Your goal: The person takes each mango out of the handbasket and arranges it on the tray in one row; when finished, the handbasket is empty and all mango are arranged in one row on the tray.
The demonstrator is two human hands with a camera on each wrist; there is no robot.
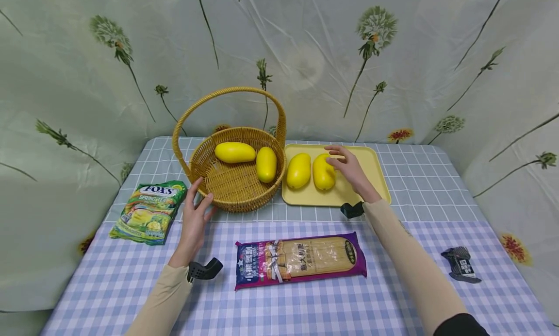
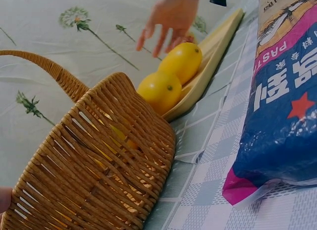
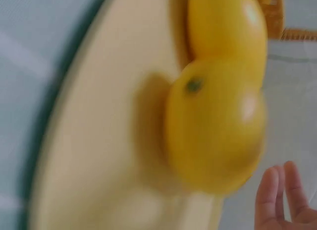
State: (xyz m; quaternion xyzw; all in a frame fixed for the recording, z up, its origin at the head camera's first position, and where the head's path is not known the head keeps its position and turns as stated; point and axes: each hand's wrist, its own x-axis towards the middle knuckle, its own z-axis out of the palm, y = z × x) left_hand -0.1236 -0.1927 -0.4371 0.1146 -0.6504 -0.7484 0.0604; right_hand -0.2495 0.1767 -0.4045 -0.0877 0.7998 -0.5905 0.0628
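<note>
My left hand (image 1: 194, 224) is at the front left of a round wicker basket (image 1: 238, 205) with a tall handle, fingers extended and fingertips right at its rim. Inside the basket lie two yellow mangoes, one sideways (image 1: 235, 152) and one lengthwise (image 1: 266, 165). A pale yellow tray (image 1: 362, 180) to the right carries two more mangoes, a left one (image 1: 299, 171) and a right one (image 1: 323, 172). Over the right one my right hand (image 1: 349, 168) hovers with spread fingers, nothing held. In the right wrist view its fingers (image 3: 267, 195) show beside that mango (image 3: 213, 131).
A purple-edged pasta packet (image 1: 301, 259) lies across the front of the checked cloth. To the left of the basket is a green candy bag (image 1: 150, 212). A small black packet (image 1: 461, 264) lies far right. A floral curtain (image 1: 305, 59) hangs behind the table.
</note>
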